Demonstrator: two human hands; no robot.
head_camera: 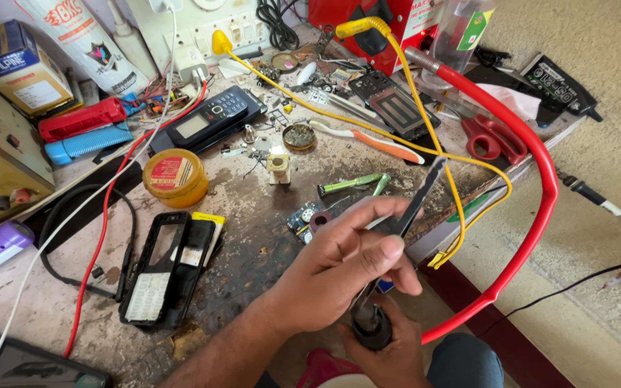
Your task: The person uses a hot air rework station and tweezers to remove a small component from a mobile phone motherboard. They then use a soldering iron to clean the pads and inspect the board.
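I see my left hand (346,269) at the counter's (253,237) near edge, its grip clenched on the shaft of a long thin tool (404,215) that slants up toward the right. My right hand (389,352) sits just below the edge, its grip wrapped around the tool's dark round handle (371,327). A thick red hose (533,215) arcs past the counter's right edge, ending near my right hand. A yellow wire (397,129) crosses the middle of the counter and loops off the right edge behind the tool. An opened phone shell (167,269) lies left of my hands, a yellow tin (175,176) beyond it. Red scissors (494,140) rest near the far right corner.
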